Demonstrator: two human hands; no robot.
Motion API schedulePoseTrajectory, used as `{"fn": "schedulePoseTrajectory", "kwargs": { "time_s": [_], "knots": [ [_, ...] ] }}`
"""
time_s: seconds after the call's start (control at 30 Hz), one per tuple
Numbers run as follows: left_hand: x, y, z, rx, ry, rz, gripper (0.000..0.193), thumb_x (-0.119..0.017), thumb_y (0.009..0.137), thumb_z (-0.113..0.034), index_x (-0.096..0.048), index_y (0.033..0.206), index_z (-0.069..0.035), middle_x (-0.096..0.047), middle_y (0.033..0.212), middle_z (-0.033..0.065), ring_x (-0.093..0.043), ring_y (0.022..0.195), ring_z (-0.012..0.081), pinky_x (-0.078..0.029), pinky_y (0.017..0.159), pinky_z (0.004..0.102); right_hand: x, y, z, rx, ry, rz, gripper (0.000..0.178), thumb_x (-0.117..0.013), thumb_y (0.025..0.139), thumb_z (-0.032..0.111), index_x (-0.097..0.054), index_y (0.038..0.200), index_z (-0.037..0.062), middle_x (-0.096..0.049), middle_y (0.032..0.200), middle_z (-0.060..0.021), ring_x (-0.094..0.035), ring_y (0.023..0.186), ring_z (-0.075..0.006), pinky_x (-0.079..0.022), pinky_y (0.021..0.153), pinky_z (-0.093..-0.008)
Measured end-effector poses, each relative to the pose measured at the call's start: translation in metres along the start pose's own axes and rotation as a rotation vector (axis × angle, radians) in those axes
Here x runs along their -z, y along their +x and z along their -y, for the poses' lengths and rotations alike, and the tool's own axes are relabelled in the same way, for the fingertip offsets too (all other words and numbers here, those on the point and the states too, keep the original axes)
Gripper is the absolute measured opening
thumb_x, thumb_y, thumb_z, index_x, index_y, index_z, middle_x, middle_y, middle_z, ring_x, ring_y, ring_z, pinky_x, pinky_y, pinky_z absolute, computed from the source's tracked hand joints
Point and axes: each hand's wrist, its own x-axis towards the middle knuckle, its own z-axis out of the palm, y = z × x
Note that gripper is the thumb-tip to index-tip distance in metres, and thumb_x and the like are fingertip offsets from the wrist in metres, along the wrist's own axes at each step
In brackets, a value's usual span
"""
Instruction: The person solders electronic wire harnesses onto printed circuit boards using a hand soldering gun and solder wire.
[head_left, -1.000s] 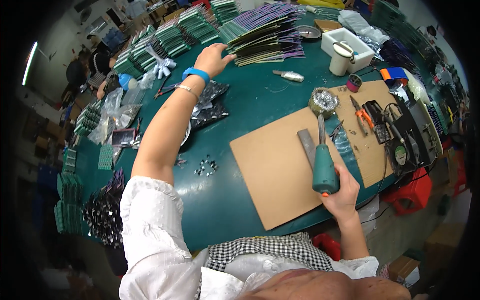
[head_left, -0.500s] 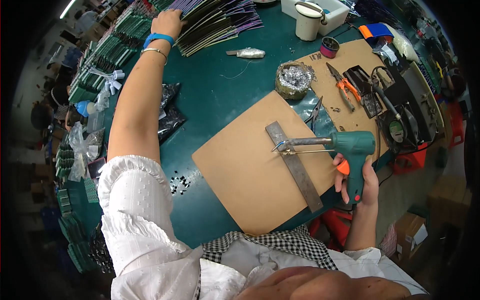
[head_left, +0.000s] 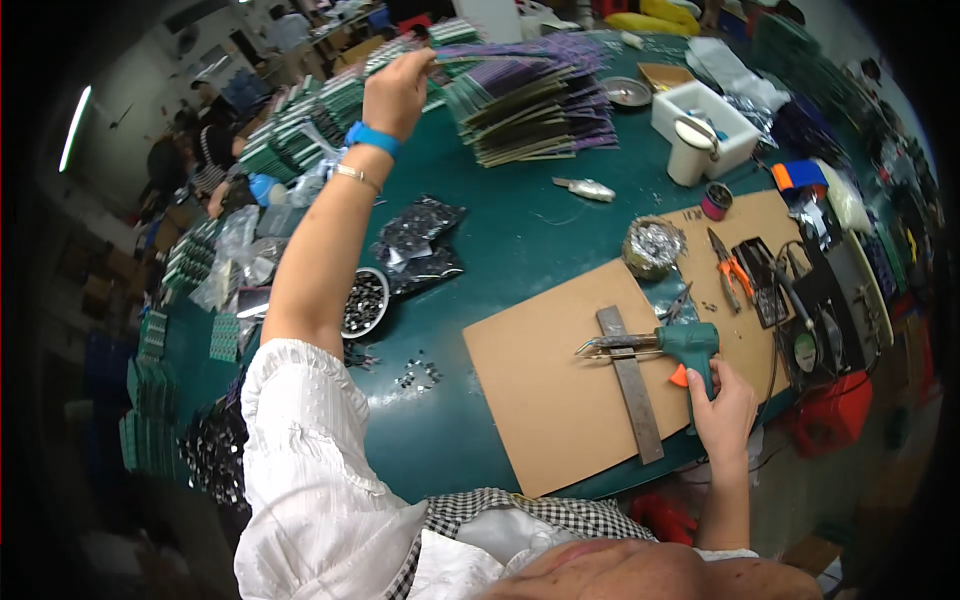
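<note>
The right hand [head_left: 727, 408] has its grip around a green soldering gun [head_left: 690, 345], long barrel [head_left: 645, 341] pointing left.

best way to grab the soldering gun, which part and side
Take the soldering gun by its green handle, probably from the near right, where the right hand holds it: the handle runs toward the near side, the orange trigger sits on its left, the metal tip points left, away from that hand.
</note>
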Motion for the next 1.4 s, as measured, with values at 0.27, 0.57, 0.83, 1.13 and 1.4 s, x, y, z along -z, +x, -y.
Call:
{"fn": "schedulePoseTrajectory", "kwargs": {
  "time_s": [0.27, 0.57, 0.83, 1.13, 1.4],
  "knots": [
    [0.200, -0.059, -0.117, -0.152, -0.021, -0.043, 0.031, -0.061, 0.077, 0.009, -0.064, 0.107, 0.002, -0.065, 0.108, 0.0207, -0.067, 0.093, 0.0316, -0.056, 0.077, 0.0359, 0.076, 0.006, 0.025, 0.320, 0.323, -0.369, 0.018, -0.062, 0.082, -0.001, -0.061, 0.101, -0.0016, -0.060, 0.090, -0.0082, -0.058, 0.080, -0.0165, -0.047, 0.066, -0.0264],
    [0.342, -0.137, -0.201, -0.369, -0.025, 0.228, 0.024, -0.065, 0.075, -0.002, -0.064, 0.099, 0.005, -0.066, 0.101, 0.0217, -0.067, 0.079, 0.0310, -0.057, 0.072, 0.0378, 0.110, 0.038, 0.197, 1.107, 0.385, -0.013, 0.022, -0.058, 0.090, 0.015, -0.063, 0.104, -0.0011, -0.065, 0.097, -0.0119, -0.061, 0.091, -0.0213, -0.047, 0.081, -0.0295],
    [0.384, -0.145, -0.218, -0.460, -0.179, 0.247, 0.027, -0.063, 0.070, 0.000, -0.065, 0.095, 0.006, -0.066, 0.100, 0.0223, -0.067, 0.087, 0.0325, -0.058, 0.075, 0.0381, 0.051, -0.005, 0.273, 0.898, 0.516, 1.018, 0.029, -0.062, 0.091, 0.023, -0.062, 0.106, -0.0022, -0.064, 0.089, 0.0006, -0.056, 0.082, -0.0064, -0.046, 0.077, -0.0243],
    [0.377, -0.167, -0.213, 1.083, -1.231, 0.236, 0.039, -0.062, 0.089, -0.008, -0.054, 0.126, 0.002, -0.062, 0.112, 0.0039, -0.057, 0.097, 0.0089, -0.047, 0.083, 0.0229, 0.021, -0.032, 0.280, 0.638, 0.864, 1.092, 0.025, -0.060, 0.092, 0.017, -0.060, 0.108, -0.0021, -0.066, 0.094, -0.0014, -0.059, 0.082, -0.0057, -0.048, 0.078, -0.0232],
    [0.326, -0.173, -0.183, 0.980, -0.964, 0.557, 0.019, -0.070, 0.083, -0.012, -0.062, 0.091, 0.004, -0.060, 0.074, 0.0002, -0.052, 0.069, 0.0039, -0.046, 0.061, 0.0235, -0.014, -0.031, 0.254, 0.511, 0.869, 0.933, 0.018, -0.058, 0.092, 0.013, -0.064, 0.095, -0.0042, -0.065, 0.080, -0.0033, -0.058, 0.068, -0.0057, -0.048, 0.060, -0.0227]
  ]
}}
